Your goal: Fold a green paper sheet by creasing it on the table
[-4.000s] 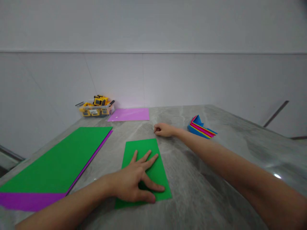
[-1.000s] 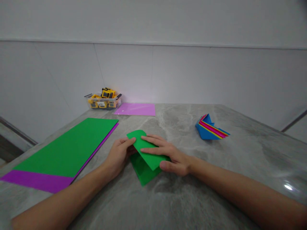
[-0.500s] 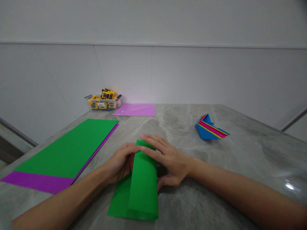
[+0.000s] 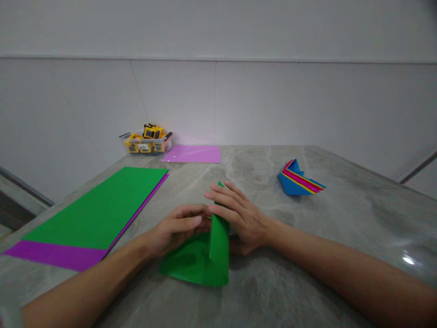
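A green paper sheet (image 4: 194, 262) rests on the grey marbled worktop (image 4: 290, 282) between the person's hands, its left part low and its right side bent up into a narrow, near-upright flap. The bend looks rounded rather than creased, so the flap could spring open if the right hand lifted away; uneven pressure might also skew the edges, since the far corner pokes up above the fingers, and the fold could then set crooked.

The right hand (image 4: 244, 222) has its fingers stretched out and slightly parted, laid across the flap near its top; its thumb is lower, on the flap's right, and whether it presses the paper cannot be told. The left hand (image 4: 180, 228) is half curled on the inner side, thumb apart from the forefinger; its fingertips go behind the flap, so a pinch cannot be confirmed.

Left of the green paper sheet, a larger green sheet (image 4: 99, 209) overlies a purple sheet (image 4: 58, 255). To its right and beyond sits a blue folded-paper model (image 4: 294, 186) with pink and yellow stripes. Farther behind it are a lilac sheet (image 4: 194, 154) and a clear plastic tub (image 4: 143, 147) of yellow toy trucks (image 4: 152, 132).
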`<state>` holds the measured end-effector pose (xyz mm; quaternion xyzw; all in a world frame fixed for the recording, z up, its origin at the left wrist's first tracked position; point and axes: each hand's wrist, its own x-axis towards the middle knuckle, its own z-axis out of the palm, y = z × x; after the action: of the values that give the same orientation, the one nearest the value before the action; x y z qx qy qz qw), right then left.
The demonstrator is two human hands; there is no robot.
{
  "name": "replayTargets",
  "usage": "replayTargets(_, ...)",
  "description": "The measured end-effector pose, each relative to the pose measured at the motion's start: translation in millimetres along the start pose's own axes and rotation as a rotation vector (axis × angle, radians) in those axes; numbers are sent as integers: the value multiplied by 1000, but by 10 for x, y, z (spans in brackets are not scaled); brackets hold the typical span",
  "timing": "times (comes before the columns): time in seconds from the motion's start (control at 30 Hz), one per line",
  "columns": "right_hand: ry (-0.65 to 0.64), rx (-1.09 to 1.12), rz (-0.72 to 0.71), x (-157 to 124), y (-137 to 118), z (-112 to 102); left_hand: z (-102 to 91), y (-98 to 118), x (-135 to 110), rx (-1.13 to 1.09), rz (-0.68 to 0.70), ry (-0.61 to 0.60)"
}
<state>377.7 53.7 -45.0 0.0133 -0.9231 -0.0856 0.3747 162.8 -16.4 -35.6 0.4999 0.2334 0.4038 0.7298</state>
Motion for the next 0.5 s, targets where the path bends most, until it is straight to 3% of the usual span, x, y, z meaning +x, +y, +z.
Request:
replayTargets(0.1, 81, -120, -69, 23, -11, -12, -80, -10, -59, 293, 7, -14)
replayTargets(0.2, 127, -285, -29, 38, -15, -34, -194, -10, -89, 613, 141, 120)
replayTargets(0.3, 117, -348, 24, 56, -6, -54, -274, 5, -72, 764, 250, 63)
replayTargets(0.4, 113, -345, 52, 70, 7, -68, -282, 8, -36, 826, 253, 48)
replayTargets(0.5, 126, -397, 103, 79, 23, -89, -245, -17, 4, 549, 145, 278)
